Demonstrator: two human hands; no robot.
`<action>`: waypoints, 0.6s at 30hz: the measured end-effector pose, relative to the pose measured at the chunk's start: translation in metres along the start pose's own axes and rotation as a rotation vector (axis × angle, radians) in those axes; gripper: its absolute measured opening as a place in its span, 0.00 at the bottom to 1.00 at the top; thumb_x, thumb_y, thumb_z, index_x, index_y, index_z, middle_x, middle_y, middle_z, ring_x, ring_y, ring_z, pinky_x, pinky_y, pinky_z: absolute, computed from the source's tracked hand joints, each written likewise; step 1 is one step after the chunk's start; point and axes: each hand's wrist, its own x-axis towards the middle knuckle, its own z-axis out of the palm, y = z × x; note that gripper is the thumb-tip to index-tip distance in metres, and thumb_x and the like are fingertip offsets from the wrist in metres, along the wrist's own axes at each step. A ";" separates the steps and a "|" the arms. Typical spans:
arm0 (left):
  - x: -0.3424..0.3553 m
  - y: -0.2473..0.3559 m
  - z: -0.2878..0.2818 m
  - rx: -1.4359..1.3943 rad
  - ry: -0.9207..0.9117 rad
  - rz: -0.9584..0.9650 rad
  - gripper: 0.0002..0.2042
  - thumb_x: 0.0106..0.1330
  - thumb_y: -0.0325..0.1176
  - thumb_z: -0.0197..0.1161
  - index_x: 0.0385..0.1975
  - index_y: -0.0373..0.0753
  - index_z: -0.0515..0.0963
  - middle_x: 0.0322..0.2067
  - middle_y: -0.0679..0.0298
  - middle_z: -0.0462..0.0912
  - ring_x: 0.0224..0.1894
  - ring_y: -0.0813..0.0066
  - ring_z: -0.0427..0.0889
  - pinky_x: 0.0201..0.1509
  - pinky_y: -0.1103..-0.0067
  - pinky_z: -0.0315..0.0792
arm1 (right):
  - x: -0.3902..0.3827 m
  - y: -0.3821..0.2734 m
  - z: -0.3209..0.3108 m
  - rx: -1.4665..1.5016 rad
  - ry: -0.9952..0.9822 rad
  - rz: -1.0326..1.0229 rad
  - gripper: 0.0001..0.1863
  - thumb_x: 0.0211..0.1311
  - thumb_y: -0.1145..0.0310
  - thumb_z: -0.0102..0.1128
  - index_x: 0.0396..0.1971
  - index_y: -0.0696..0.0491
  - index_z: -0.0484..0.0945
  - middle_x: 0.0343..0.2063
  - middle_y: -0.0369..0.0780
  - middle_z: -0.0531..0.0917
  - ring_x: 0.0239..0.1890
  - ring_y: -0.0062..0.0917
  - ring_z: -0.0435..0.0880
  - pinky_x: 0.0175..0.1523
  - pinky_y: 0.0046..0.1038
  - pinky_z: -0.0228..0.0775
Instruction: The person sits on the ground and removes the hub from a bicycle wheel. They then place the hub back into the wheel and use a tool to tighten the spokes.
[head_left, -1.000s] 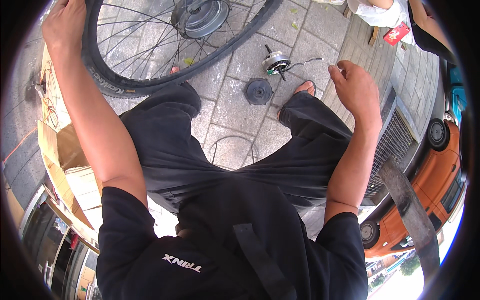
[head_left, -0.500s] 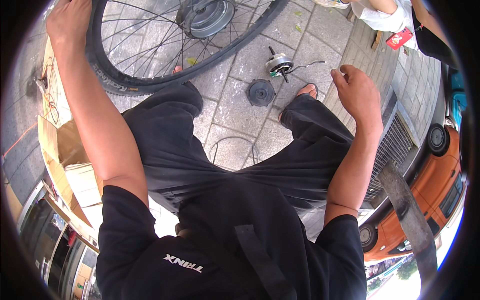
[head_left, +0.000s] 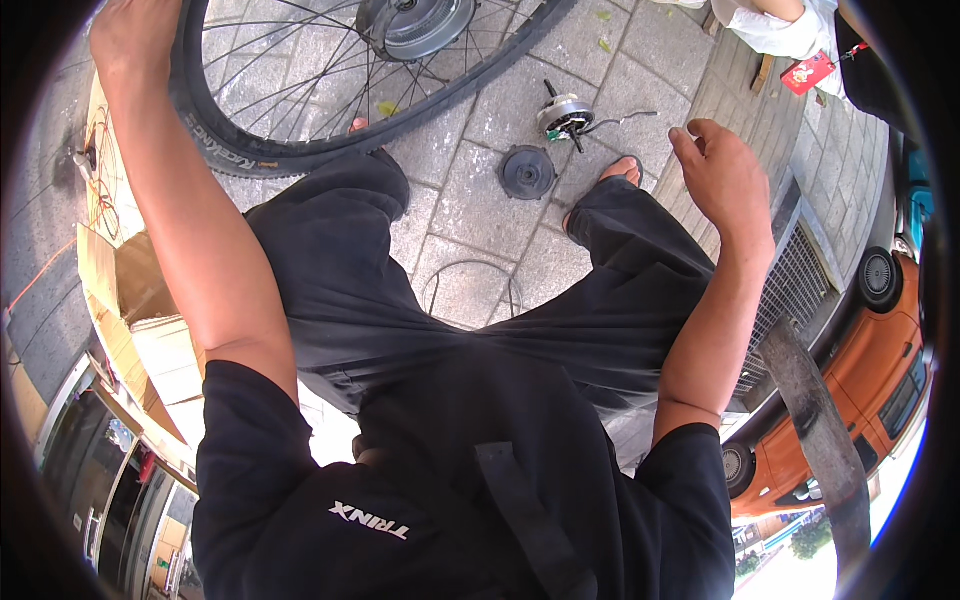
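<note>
Little had been altered within the last second: the view was shifted slightly, and handling was judged paused. The right hand (head_left: 722,178) was held empty, fingers loosely curled. The left hand (head_left: 133,48) was placed at the rim of the spoked wheel (head_left: 415,30), front left; its grip could not be determined. Beyond, a round black cover (head_left: 527,173) and a motor core (head_left: 565,118) were laid on the paving (head_left: 450,232).

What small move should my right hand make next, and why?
Probably bring your right hand to the near side of the spoked wheel to steady it: that hand looks empty, while your left hand is alone at the wheel.
</note>
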 end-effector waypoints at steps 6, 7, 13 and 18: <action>0.004 -0.014 -0.001 -0.051 -0.023 0.028 0.36 0.85 0.47 0.64 0.09 0.37 0.63 0.10 0.69 0.56 0.17 0.76 0.49 0.19 0.69 0.52 | -0.001 -0.004 -0.001 0.022 -0.006 -0.010 0.25 0.75 0.49 0.60 0.56 0.54 0.88 0.46 0.54 0.91 0.56 0.52 0.88 0.60 0.50 0.78; 0.004 -0.016 -0.001 -0.056 -0.018 0.038 0.36 0.85 0.47 0.64 0.09 0.38 0.62 0.10 0.70 0.56 0.16 0.76 0.49 0.19 0.70 0.52 | -0.001 -0.004 -0.001 0.016 -0.008 -0.011 0.25 0.75 0.49 0.60 0.56 0.54 0.88 0.46 0.54 0.91 0.56 0.52 0.88 0.60 0.50 0.78; 0.002 -0.010 0.001 -0.051 -0.006 0.015 0.36 0.85 0.47 0.64 0.08 0.39 0.63 0.09 0.71 0.57 0.15 0.76 0.50 0.18 0.70 0.52 | 0.000 -0.003 0.003 -0.010 -0.006 -0.024 0.26 0.76 0.48 0.62 0.58 0.54 0.88 0.45 0.52 0.92 0.54 0.49 0.91 0.59 0.44 0.80; 0.002 -0.010 0.000 -0.053 -0.004 0.004 0.36 0.85 0.47 0.64 0.08 0.39 0.65 0.09 0.70 0.57 0.15 0.76 0.50 0.19 0.69 0.54 | 0.000 -0.006 0.003 0.001 -0.014 -0.025 0.26 0.77 0.48 0.61 0.58 0.55 0.88 0.45 0.52 0.92 0.54 0.49 0.91 0.59 0.44 0.80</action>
